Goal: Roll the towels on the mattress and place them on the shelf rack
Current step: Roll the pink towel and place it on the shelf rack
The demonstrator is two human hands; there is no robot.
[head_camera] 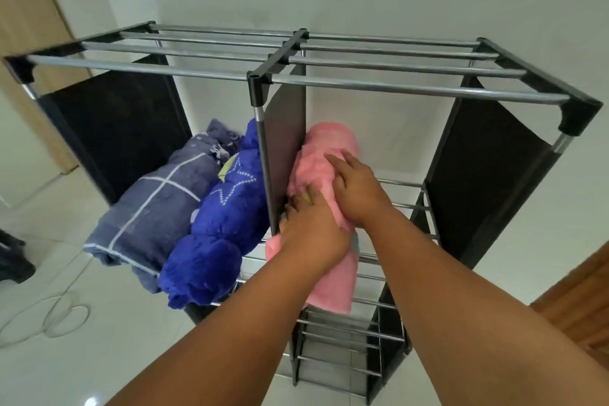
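Observation:
A pink rolled towel lies on the middle tier of the metal shelf rack, in the right compartment, tight against the dark centre divider. My left hand grips the roll's left side, its fingers curled down between the towel and the divider. My right hand rests flat on top of the roll with its fingers spread. In the left compartment lie a bright blue rolled towel and a grey checked rolled towel, side by side.
The rack stands against a white wall on a pale tiled floor, with black fabric side panels and lower rod tiers. A white cable loops on the floor at the left. A wooden door is at far left.

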